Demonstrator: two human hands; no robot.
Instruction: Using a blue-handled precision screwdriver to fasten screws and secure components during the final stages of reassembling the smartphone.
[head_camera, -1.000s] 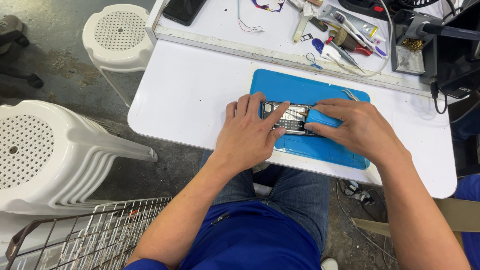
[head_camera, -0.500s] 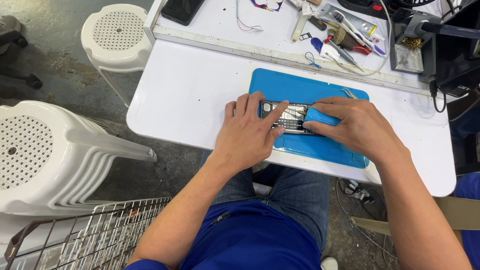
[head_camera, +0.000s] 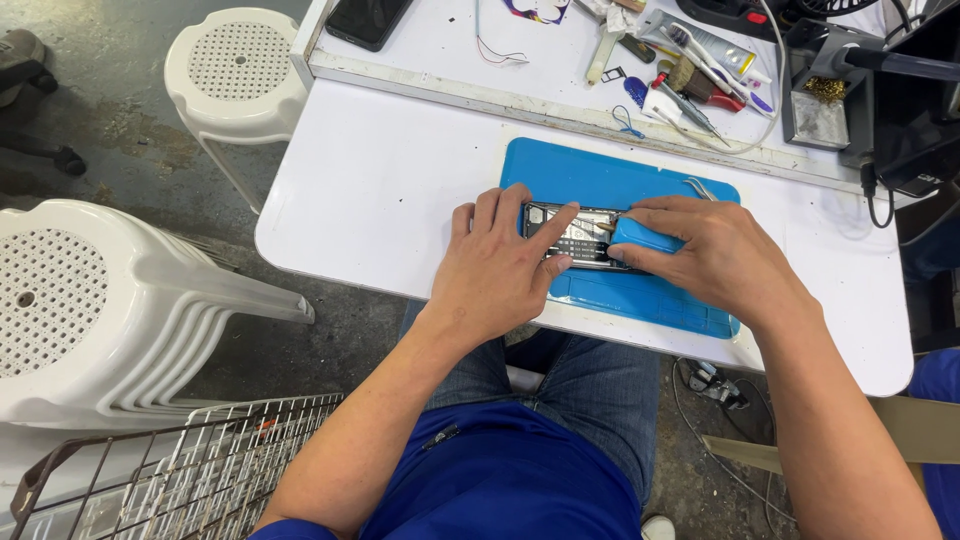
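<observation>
Stools (head_camera: 120, 290) sit stacked on the far left. Next, the left hand (head_camera: 500, 265) still presses flat, fingers spread, on the opened phone (head_camera: 575, 238) lying on the blue mat (head_camera: 620, 185). Right hand (head_camera: 715, 255) stays pinched tight on a blue tool (head_camera: 640, 236) touching the phone. Nothing has moved.

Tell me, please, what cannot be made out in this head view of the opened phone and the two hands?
- Opened phone: its ends lie under the left hand and right hand; inner parts too small.
- Blue tool: mostly covered by right fingers.
- Soldering stand: cut off by the top edge.
</observation>
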